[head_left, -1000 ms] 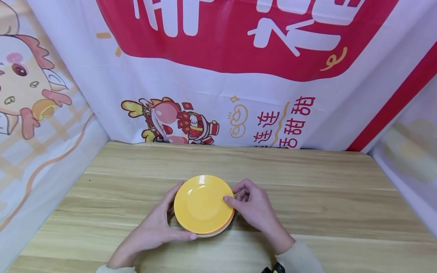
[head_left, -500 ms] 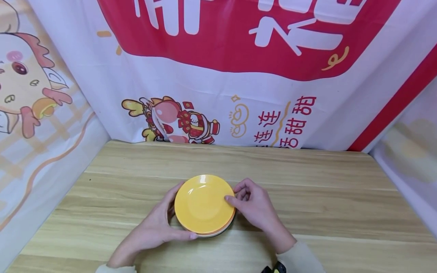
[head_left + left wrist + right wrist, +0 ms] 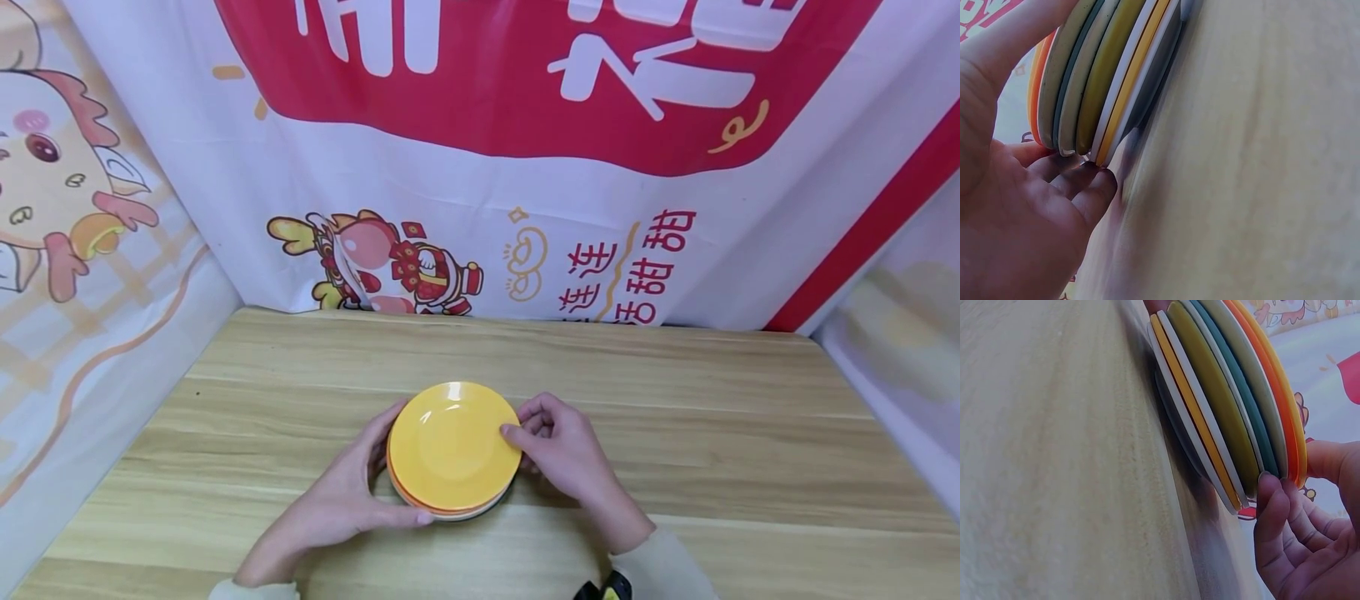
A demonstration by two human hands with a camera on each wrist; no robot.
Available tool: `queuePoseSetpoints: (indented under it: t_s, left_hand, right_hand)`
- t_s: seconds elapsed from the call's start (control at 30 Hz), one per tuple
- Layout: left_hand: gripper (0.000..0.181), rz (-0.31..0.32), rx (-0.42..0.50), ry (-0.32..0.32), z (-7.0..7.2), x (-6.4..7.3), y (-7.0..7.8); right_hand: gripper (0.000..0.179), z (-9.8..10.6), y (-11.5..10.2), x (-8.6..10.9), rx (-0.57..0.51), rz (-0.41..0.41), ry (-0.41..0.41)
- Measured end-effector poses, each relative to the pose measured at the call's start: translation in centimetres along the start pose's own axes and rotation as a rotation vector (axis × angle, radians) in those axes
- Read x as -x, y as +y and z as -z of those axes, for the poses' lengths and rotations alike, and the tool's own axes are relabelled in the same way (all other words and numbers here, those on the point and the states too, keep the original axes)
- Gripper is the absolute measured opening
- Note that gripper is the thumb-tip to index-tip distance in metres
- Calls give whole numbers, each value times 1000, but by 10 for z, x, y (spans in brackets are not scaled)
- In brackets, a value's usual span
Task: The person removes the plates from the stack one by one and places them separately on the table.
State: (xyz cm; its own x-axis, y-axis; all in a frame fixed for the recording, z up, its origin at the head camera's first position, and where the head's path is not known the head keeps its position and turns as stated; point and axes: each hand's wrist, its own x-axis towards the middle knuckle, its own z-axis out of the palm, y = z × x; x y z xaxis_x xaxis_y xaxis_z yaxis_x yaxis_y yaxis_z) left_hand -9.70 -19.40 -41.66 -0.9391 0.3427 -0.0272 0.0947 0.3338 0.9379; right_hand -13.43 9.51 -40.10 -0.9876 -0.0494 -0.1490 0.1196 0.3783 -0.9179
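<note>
A stack of round plates (image 3: 1210, 400) in several colours stands on the table, a yellow plate (image 3: 450, 450) on top and an orange plate (image 3: 1280, 419) right below it. Around the stack's left side curves my left hand (image 3: 341, 496), thumb at the front rim and fingertips against the plate edges low down, as the left wrist view shows. My right hand (image 3: 562, 450) pinches the yellow plate's right rim, thumb on its upper face and fingers curled at the edges beneath. The yellow plate sits slightly right of those under it.
The wooden table (image 3: 675, 417) extends around the stack on all sides. A white and red printed cloth (image 3: 495, 183) hangs along its back edge, and patterned cloth (image 3: 97, 333) closes off the left side. A dark band (image 3: 603, 587) shows by the right sleeve.
The yellow plate has slid a little to the right with my right hand, and an orange rim now shows along its left edge. My left hand stays in place.
</note>
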Motion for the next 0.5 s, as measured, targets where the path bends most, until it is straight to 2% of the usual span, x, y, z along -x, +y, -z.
queuePoseSetpoints:
  t_s: [0.33, 0.5]
  left_hand:
    - [125, 54, 34, -17, 2, 0, 1]
    - [123, 89, 64, -58, 9, -3, 5]
  right_hand:
    - [24, 1, 3, -1, -34, 2, -12]
    - [25, 1, 3, -2, -40, -7, -14]
